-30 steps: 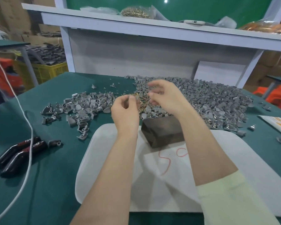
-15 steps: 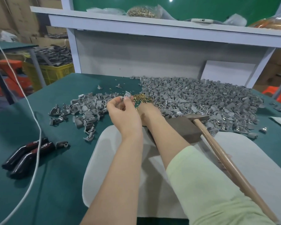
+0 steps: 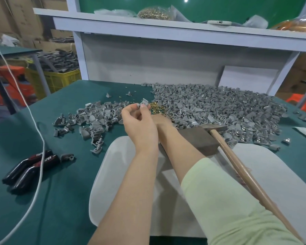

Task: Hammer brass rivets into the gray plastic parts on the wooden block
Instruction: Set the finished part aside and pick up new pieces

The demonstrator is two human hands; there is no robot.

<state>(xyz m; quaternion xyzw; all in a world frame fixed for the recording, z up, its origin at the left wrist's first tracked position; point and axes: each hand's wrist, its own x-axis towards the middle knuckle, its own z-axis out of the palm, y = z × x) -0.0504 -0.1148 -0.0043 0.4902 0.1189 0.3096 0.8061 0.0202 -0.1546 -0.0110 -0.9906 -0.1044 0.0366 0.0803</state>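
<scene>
Gray plastic part (image 3: 143,104): small pale gray moulding with a curved, shell-like face; pinched at the tips of the left hand's thumb and fingers, raised above the worktop, just in front of the brass rivets.
Left hand (image 3: 140,124): back toward the camera, fingers curled up round the part.
Right hand (image 3: 163,121): just behind and beside the left hand, at the near edge of the rivets; fingers hidden by the left hand, so cannot tell whether it grips anything.
Brass rivets (image 3: 156,109): small loose heap of shiny gold pins on the worktop, between the two heaps of gray parts.
Large heap of gray parts (image 3: 219,106): many pieces of the same kind, spread right of the hands and behind the block.
Smaller heap of gray parts (image 3: 95,117): scattered left of the hands.
Wooden block (image 3: 198,138): dark brown, rectangular, at the far edge of the white tray, just right of the right forearm.
Hammer (image 3: 245,172): metal head resting on the block's top, wooden handle slanting to the lower right; neither hand on it.
White tray (image 3: 113,174): translucent, rounded corners, under both forearms.
Worktop (image 3: 60,200): dark green covering.
Black-handled tools (image 3: 30,167): two, lettered "TAPER", at left, crossed by a white cord (image 3: 40,138).
</scene>
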